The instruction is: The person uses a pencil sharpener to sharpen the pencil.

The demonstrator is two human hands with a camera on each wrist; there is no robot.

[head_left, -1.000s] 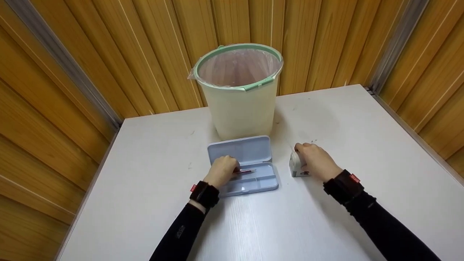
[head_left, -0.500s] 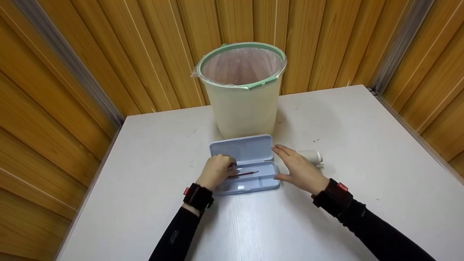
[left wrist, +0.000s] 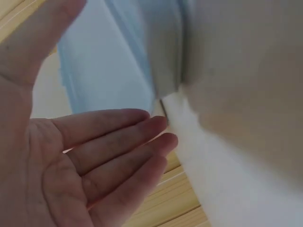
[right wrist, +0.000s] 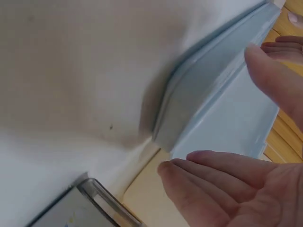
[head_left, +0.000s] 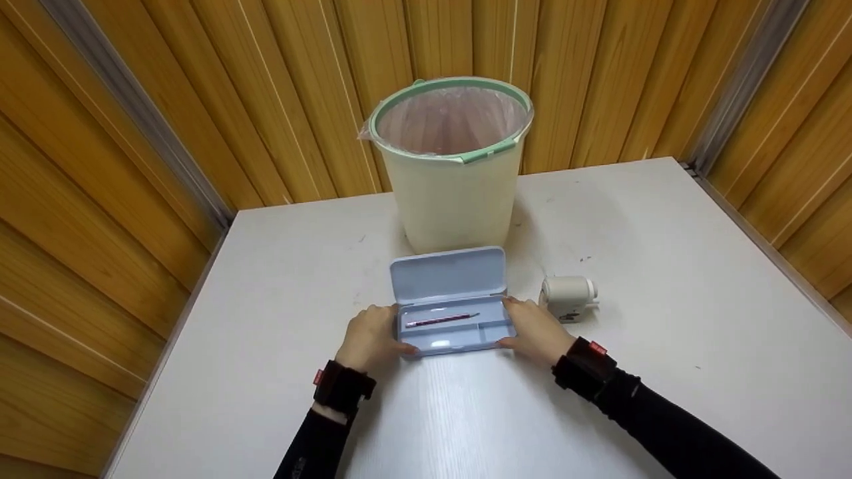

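Observation:
In the head view a light blue pencil case [head_left: 449, 276] lies with its lid up on the white table. A red pencil [head_left: 442, 320] rests in its rear compartment. My left hand [head_left: 369, 339] is at the case's left end, thumb by the front corner and fingers farther back. At the right end my right hand [head_left: 538, 332] stands the same way. Both wrist views show straight fingers and a spread thumb around the ends of the case [left wrist: 99, 61]; neither shows a firm grip. Whether the fingertips touch it, I cannot tell.
Just right of my right hand stands a small cream device [head_left: 566, 293] with a rounded top and white knob, like a desk pencil sharpener. A cream bin [head_left: 456, 199] with a green rim and clear liner stands close behind the case. Wood-look walls [head_left: 599, 80] enclose the table.
My right hand has let go of the cream device and moved left to the case. My left hand has left the pencil in the case and moved to its left end.

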